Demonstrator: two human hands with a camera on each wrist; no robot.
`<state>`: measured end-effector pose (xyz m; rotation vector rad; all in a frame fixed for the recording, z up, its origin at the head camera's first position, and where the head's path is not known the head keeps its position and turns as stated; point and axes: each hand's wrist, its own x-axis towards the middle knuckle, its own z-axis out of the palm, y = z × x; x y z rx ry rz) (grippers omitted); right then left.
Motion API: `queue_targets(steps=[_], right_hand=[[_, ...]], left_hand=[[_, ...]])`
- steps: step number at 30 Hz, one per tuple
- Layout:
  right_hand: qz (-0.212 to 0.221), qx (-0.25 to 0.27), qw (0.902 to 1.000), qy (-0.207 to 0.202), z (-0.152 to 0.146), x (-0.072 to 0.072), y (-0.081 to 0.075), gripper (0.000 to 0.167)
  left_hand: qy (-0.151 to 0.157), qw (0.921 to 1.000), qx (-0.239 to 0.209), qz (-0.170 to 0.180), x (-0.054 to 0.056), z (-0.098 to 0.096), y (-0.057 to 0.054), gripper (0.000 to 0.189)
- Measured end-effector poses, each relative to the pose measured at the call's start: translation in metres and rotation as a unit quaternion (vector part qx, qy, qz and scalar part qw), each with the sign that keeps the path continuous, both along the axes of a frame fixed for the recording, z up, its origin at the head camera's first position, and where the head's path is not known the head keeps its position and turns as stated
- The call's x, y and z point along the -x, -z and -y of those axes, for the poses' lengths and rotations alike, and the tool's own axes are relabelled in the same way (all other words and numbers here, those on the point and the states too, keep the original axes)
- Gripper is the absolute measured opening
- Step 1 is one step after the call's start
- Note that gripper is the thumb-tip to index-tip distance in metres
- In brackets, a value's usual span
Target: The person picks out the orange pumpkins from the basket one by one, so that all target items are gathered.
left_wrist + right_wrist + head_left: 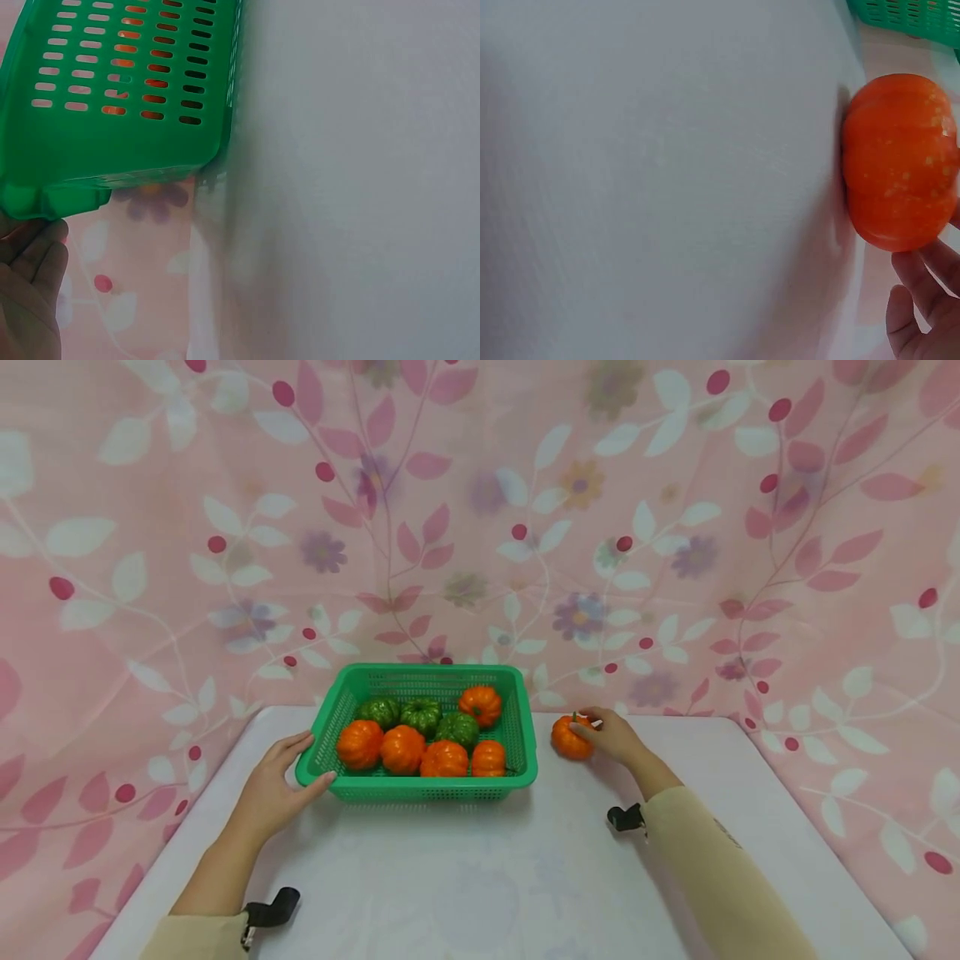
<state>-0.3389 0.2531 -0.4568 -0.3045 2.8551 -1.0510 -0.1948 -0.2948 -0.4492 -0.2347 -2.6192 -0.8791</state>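
In the head view an orange pumpkin (572, 739) with a green stem sits on the white table, right of a green basket (431, 782). My right hand (611, 737) reaches over its upper right side, thumb and fingertips at the stem. In the right wrist view the fingers (922, 289) come up against one end of the pumpkin (900, 165), not wrapped round it. At the basket's left front corner my left hand (268, 789) is spread, thumb by the front rim and fingers along the left side. The left wrist view shows its fingertips (49, 251) right at the basket's rim (67, 201).
Inside the basket several orange pumpkins (402, 750) lie mostly along the front, with green pumpkins (422, 716) behind them. Each wrist carries a black camera (626, 817). A pink floral cloth (480, 527) hangs behind the table (465, 877).
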Motion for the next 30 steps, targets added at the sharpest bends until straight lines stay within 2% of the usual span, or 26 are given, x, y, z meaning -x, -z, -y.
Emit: queue_targets(steps=[5,9,16,24,30], right_hand=[[-0.004,0.008,0.9998,-0.018,-0.006,-0.005,-0.005,0.071],[0.010,0.021,0.9994,-0.025,-0.008,-0.006,-0.005,0.072],[0.022,0.030,0.9992,-0.013,-0.006,-0.003,0.000,0.072],[0.008,0.040,0.9992,0.000,-0.003,0.004,0.007,0.071],[-0.012,0.025,0.9995,-0.012,0.000,-0.001,0.004,0.071]], left_hand=[[0.002,1.0000,-0.002,0.006,0.001,-0.001,0.000,0.079],[0.003,1.0000,-0.006,0.002,0.000,-0.001,-0.003,0.078],[0.009,0.9999,-0.013,-0.002,0.000,-0.001,-0.006,0.076],[0.008,0.9998,-0.016,0.004,0.000,-0.001,-0.003,0.077],[0.005,0.9999,-0.013,0.006,0.000,0.000,-0.002,0.078]])
